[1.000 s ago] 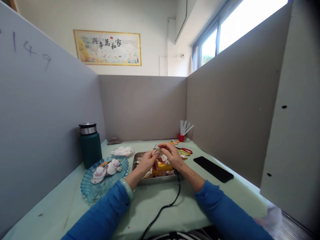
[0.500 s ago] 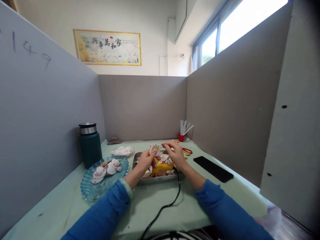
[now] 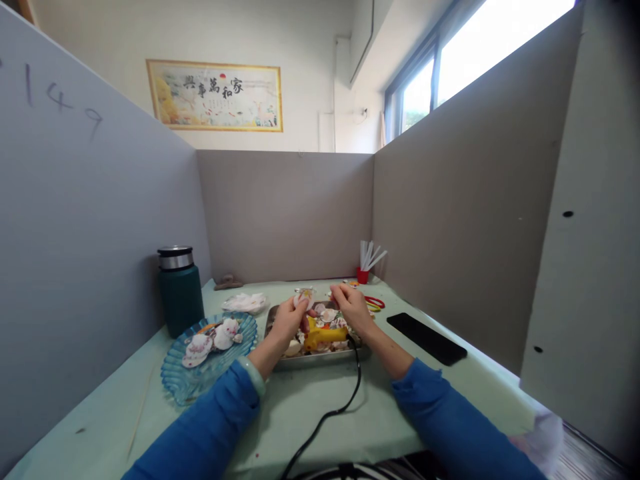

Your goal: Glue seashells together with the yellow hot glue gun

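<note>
My left hand (image 3: 286,320) pinches a small pale shell (image 3: 303,298) above the metal tray (image 3: 280,362). A little to the right, my right hand (image 3: 353,305) hovers over the tray with its fingers pinched together; what they hold is too small to make out. In the tray lie several shells and a yellow tool (image 3: 325,333) whose black cord (image 3: 327,413) runs toward me. Both sleeves are blue.
A blue glass plate (image 3: 175,380) with shells sits left of the tray, and a dark green flask (image 3: 179,290) stands behind it. A black phone (image 3: 426,337), scissors (image 3: 373,303) and a red cup of white sticks (image 3: 363,275) lie to the right. Grey partitions enclose the table.
My hands have drawn apart a little above the tray, the right one shifting right and slightly away. The shell stays in my left fingers.
</note>
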A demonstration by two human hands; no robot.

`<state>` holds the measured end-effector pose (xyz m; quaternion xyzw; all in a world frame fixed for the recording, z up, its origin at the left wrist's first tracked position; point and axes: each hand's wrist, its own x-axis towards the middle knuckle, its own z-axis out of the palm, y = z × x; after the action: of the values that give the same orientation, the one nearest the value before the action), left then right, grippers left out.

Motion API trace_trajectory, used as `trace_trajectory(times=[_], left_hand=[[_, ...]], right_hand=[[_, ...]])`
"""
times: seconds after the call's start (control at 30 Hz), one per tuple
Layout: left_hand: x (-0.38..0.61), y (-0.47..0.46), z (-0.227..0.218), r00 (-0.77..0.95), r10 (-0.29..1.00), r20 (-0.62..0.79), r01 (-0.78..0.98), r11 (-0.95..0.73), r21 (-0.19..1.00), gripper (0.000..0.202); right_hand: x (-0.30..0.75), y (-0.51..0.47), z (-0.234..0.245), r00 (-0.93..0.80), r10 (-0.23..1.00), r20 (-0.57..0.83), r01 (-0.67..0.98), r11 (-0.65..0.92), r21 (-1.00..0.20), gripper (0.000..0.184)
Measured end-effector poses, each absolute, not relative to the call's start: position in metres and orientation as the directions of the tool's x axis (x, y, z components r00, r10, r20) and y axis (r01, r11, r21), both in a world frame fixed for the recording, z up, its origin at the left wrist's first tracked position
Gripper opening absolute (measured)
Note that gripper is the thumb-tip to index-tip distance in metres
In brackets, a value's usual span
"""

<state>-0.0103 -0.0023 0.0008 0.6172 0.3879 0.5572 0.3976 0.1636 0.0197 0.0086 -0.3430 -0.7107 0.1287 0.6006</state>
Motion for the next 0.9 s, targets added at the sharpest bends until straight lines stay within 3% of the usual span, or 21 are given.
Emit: trace_trajectory(times=[0.13, 0.4, 0.67, 0.9], left_hand=[[-0.009, -0.004, 0.001, 0.117, 0.917, 0.381, 0.069, -0.390, 0.918, 0.038], [-0.009, -0.005, -0.001, 0.183, 0.873, 0.453, 0.318, -0.488, 0.813, 0.040], [-0.007, -0.009, 0.001, 0.227, 0.858, 0.460, 0.349, -0.513, 0.784, 0.038], [-0.007, -0.016, 0.005, 0.232, 0.823, 0.518, 0.458, -0.563, 0.688, 0.039]], right_hand=[[0.161, 0.020, 0.008, -0.110, 0.556, 0.824, 0.257, 0.817, -0.517, 0.016], [0.158, 0.012, 0.010, -0.234, 0.487, 0.842, 0.260, 0.865, -0.428, 0.014], [0.154, 0.009, 0.012, -0.211, 0.503, 0.838, 0.269, 0.854, -0.445, 0.011], [0.154, 0.009, 0.011, -0.204, 0.507, 0.838, 0.259, 0.853, -0.453, 0.011]])
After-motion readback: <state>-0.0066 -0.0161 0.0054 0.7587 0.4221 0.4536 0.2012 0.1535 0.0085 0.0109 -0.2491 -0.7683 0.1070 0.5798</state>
